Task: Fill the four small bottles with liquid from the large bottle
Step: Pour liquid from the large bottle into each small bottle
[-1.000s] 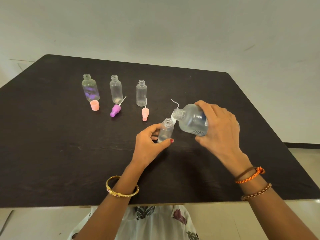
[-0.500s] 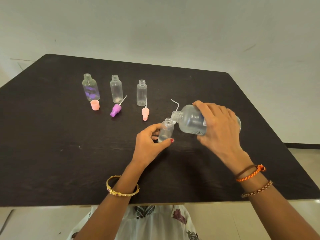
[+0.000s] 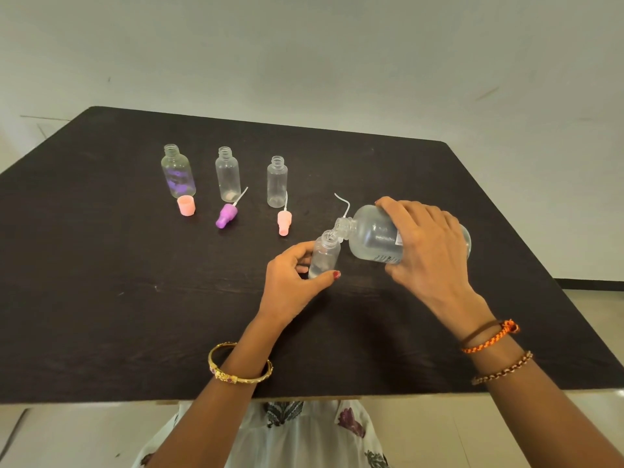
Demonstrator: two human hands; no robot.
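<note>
Near the worktop's (image 3: 101,298) centre, the left hand (image 3: 292,282) pinches a light, tippy small bottle (image 3: 324,256) low down, while the right hand (image 3: 429,251) clasps the heavier, probably slick large bottle (image 3: 369,238) mid-body, tilted toward nine o'clock.

Left hand (image 3: 290,280): fingers and thumb curled round the small bottle (image 3: 323,256), thumb in front, forearm reaching in from below. Right hand (image 3: 427,246): palm down, fingers spread over the tilted large bottle (image 3: 373,236), gripping it, wrist raised.
</note>
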